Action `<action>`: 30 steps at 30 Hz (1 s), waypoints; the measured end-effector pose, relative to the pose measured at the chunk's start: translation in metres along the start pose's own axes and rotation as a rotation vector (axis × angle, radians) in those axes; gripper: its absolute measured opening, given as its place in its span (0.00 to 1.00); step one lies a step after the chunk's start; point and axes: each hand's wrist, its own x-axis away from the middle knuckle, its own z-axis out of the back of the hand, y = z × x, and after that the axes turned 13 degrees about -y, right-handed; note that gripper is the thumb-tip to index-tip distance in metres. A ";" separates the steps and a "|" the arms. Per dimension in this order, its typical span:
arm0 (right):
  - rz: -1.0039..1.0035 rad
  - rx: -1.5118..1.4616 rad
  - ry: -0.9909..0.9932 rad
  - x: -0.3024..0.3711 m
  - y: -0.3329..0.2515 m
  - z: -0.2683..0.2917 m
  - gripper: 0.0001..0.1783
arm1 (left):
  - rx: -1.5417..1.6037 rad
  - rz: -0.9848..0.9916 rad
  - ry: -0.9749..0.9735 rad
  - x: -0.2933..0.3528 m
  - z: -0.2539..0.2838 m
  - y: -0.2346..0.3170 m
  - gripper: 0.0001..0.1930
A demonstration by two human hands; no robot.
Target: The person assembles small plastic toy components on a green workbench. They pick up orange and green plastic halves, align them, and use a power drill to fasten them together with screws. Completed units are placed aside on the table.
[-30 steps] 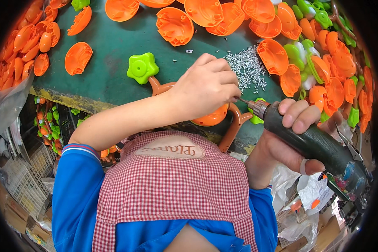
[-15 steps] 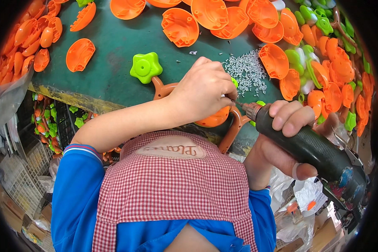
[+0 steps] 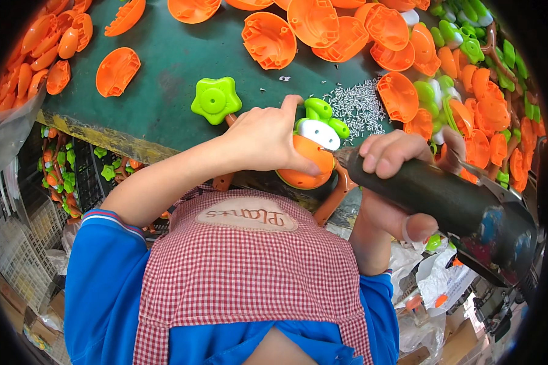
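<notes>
My left hand (image 3: 265, 139) grips an orange toy body (image 3: 307, 163) with a white and green top part (image 3: 320, 125), held at the near edge of the green table (image 3: 164, 79). An orange curved frame (image 3: 332, 194) with a green star wheel (image 3: 215, 99) is attached to it. My right hand (image 3: 396, 182) is wrapped around a dark electric screwdriver (image 3: 450, 204), whose tip sits against the right side of the toy body. A heap of small silver screws (image 3: 359, 104) lies just behind the toy.
Orange half shells (image 3: 269, 39) lie scattered across the table's back. A mixed heap of orange and green parts (image 3: 475, 79) fills the right side. More orange parts (image 3: 39, 48) sit in a bag at the left. Crates (image 3: 24, 261) stand below the table.
My left hand has turned the toy so its white and green top shows. The screwdriver has swung nearer and lower, its tip now at the toy's right side.
</notes>
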 end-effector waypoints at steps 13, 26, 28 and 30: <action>-0.288 0.020 -0.018 0.012 0.029 0.007 0.40 | 0.029 0.014 0.070 0.002 -0.007 0.005 0.59; -0.032 -0.100 -0.179 -0.014 0.020 0.025 0.56 | -0.013 0.113 -0.040 0.015 0.005 0.013 0.58; 0.082 0.105 -0.041 -0.030 0.041 0.036 0.53 | -0.115 0.043 0.064 0.018 -0.001 0.006 0.55; 0.052 0.236 0.124 -0.028 0.066 0.052 0.52 | -0.271 -0.066 0.261 0.015 -0.007 0.000 0.41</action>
